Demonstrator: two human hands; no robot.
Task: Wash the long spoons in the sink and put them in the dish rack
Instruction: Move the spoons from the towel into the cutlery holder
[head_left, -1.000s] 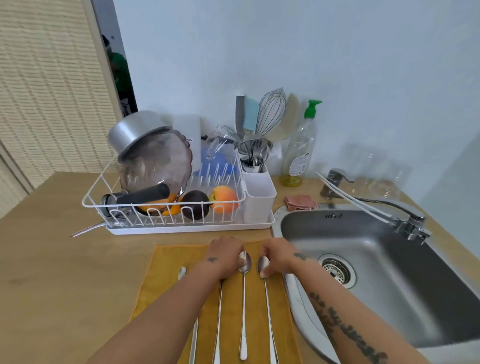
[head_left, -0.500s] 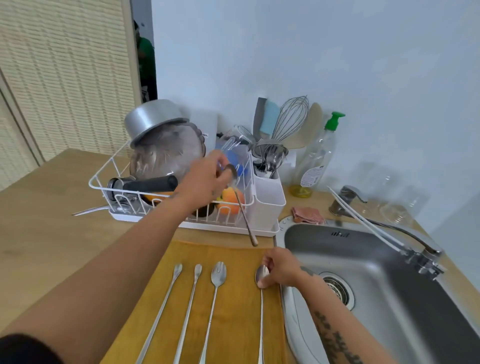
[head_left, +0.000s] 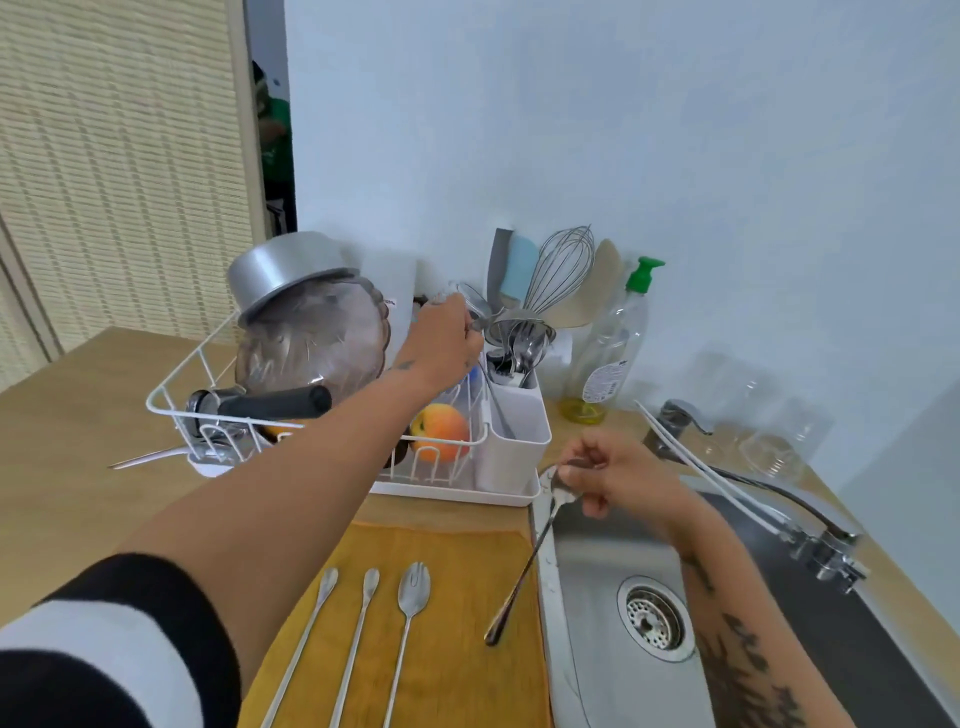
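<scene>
My left hand (head_left: 445, 340) reaches over the white dish rack (head_left: 174, 397) and grips the top of a long spoon (head_left: 497, 402). That spoon's handle slants down into the rack's white cutlery holder (head_left: 524, 441). My right hand (head_left: 610, 473) pinches a second long spoon (head_left: 524, 566) near its bowl, at the sink's (head_left: 587, 577) back left corner; the handle hangs down-left over the sink rim. Three more long spoons (head_left: 358, 639) lie side by side on the yellow cloth (head_left: 457, 644) in front of the rack.
The rack holds a metal pot, a glass bowl (head_left: 311, 343), a black-handled pan and fruit (head_left: 439, 431). Behind the holder stand a whisk and spatulas, with a soap bottle (head_left: 608, 358) to the right. The faucet (head_left: 810, 540) and white tubes cross the sink's back right. Glasses stand further right.
My left hand carried its spoon from above the rack's front to the cutlery holder. My right hand lifted the fourth spoon off the cloth and brought it to the sink's corner.
</scene>
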